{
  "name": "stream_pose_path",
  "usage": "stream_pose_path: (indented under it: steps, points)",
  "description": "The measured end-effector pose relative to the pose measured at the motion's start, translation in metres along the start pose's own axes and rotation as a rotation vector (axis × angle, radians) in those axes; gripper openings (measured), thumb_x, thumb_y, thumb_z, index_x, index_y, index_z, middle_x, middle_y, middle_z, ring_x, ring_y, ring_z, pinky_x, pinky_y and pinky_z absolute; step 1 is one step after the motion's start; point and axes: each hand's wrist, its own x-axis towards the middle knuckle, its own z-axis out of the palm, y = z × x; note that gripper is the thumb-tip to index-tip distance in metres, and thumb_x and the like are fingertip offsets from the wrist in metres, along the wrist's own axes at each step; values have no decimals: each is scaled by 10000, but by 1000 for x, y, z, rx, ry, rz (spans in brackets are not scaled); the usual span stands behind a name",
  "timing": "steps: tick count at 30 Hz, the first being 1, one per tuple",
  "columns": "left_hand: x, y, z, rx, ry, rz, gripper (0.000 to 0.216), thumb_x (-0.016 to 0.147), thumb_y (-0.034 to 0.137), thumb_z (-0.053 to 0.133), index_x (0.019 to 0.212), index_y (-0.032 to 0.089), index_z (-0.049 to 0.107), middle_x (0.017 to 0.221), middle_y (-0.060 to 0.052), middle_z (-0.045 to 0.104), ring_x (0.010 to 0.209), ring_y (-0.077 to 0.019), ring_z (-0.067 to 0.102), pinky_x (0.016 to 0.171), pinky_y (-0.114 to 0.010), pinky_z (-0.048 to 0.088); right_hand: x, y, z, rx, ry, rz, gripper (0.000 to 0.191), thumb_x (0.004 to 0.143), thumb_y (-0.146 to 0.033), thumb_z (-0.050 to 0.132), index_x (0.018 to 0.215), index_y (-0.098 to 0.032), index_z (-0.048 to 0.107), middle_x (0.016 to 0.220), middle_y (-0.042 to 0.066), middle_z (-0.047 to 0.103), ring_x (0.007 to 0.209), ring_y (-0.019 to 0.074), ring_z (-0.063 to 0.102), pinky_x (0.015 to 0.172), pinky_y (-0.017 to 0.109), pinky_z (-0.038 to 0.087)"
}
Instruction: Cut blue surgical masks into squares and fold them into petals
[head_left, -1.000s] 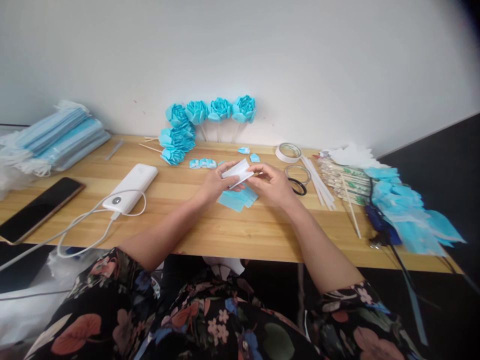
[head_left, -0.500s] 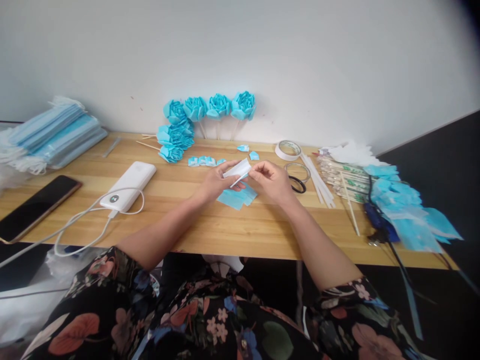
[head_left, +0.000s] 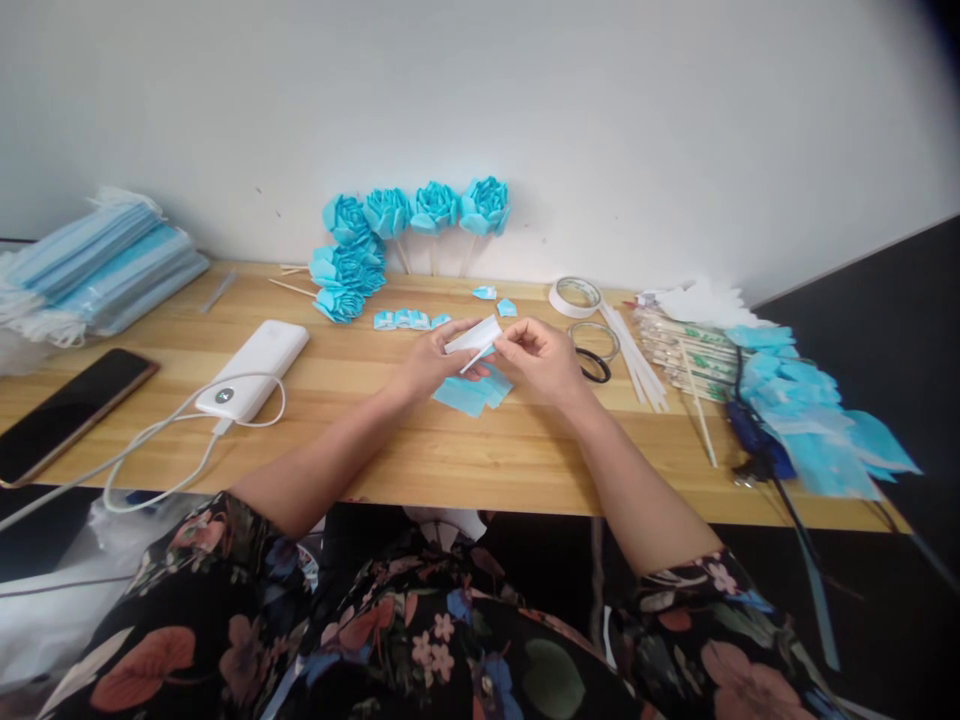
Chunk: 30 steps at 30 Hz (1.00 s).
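Between finger and thumb, my left hand (head_left: pixel 433 362) holds a folded piece of white and light-blue mask fabric (head_left: pixel 472 338) above the table. My right hand (head_left: pixel 538 352) pinches the right corner of the same piece, fingers curled. Below the hands lie flat blue fabric pieces (head_left: pixel 469 393), partly covered by them. Just beyond are a row of small folded blue pieces (head_left: pixel 405 319) and two loose ones, one of them a blue petal shape (head_left: pixel 507 308). Blue fabric flowers on sticks (head_left: pixel 435 208) lean against the wall, with more lying to their left.
Stacked face masks (head_left: pixel 112 262), a phone (head_left: pixel 71 412) and a white power bank (head_left: pixel 255 370) with its cable are on the left. To the right are a tape roll (head_left: pixel 574 297), a black ring (head_left: pixel 594 366), white strips (head_left: pixel 634 355), wrapped sticks (head_left: pixel 694 355) and blue scraps (head_left: pixel 806 400).
The view has shifted slightly. Both hands keep nearly the same position on the folded fabric, with no other clear movement.
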Motion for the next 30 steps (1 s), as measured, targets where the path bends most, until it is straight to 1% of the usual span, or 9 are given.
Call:
stream_pose_path:
  steps: [6,10,13,15,17,19,21,27,30]
  points:
    - [0,2,1,-10,-9,-12,658,797,232,777,1385,99,515,901,-90,776,704,-169,745,682,-280,598,1,3,1,28,11,29,139,810,-326,701,866,-218,632,785,-3,717,718,163,680,685,302,517]
    - [0,3,2,-40,5,-21,593,865,382,718,1360,114,530,878,-96,767,711,-181,740,669,-290,592,1,4,0,16,16,12,248,807,-326,706,1028,-227,650,847,1,732,779,171,691,757,322,528]
    - [0,3,2,-20,25,2,646,841,444,739,1363,127,529,909,-94,754,707,-171,723,671,-296,590,1,3,-1,-30,22,-1,275,818,-316,692,1079,-236,663,839,-1,720,771,172,682,759,327,526]
    - [0,2,2,22,36,35,707,778,396,805,1373,136,526,908,-73,739,689,-154,704,668,-290,584,1,2,-1,-49,27,3,278,818,-318,688,1083,-237,668,835,-1,713,766,173,676,755,329,525]
    - [1,1,1,69,40,64,738,735,312,834,1382,137,526,834,-35,714,658,-136,679,661,-278,574,1,1,-1,-55,36,5,282,813,-322,689,1081,-237,671,830,-1,705,768,172,670,766,333,525]
    - [2,0,0,105,44,81,708,733,244,815,1373,127,537,746,-1,677,624,-119,650,649,-264,563,1,1,-1,-52,40,3,288,809,-321,691,1083,-236,673,827,0,699,770,170,665,774,335,525]
    - [3,0,-1,122,57,94,659,740,203,787,1350,117,553,714,15,652,606,-103,625,633,-248,551,1,1,-1,-45,38,-2,295,808,-316,691,1092,-235,675,834,2,698,771,169,663,775,335,526]
    - [3,-1,-1,161,77,126,606,728,195,775,1301,127,588,803,2,656,616,-92,615,609,-232,535,1,4,-1,-16,42,-3,341,821,-342,698,1143,-232,681,825,-1,695,760,166,655,748,322,527]
    - [3,-1,-2,176,85,152,576,734,202,770,1284,148,610,783,10,643,617,-97,623,619,-236,537,2,8,-3,20,9,36,452,828,-394,710,1250,-240,659,861,9,713,783,176,665,747,326,537]
